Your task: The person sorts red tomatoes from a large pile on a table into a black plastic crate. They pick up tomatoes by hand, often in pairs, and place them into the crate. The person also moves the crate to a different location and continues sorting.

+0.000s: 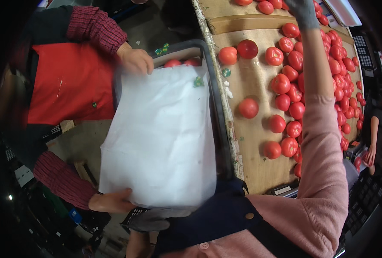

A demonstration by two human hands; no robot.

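Observation:
My left hand [158,219], in a grey glove, is at the near end of a dark plastic crate [219,129], against the lower edge of a white sheet [165,135]. Whether it grips the rim or the sheet is unclear. The sheet covers most of the crate; a few tomatoes [172,63] show at its far end. Stretched far over the wooden sorting table [255,174], my right hand [304,13], also gloved, is beside tomatoes [266,7] and partly cut off by the top of the picture. Its fingers cannot be made out.
Across the crate, a co-worker in a red apron [71,84] has one hand [136,59] at the sheet's far edge and another [113,200] at its near corner. Many loose tomatoes [281,84] lie on the table, crossed by a wooden divider [252,24]. Another person's arm [374,135] is at far right.

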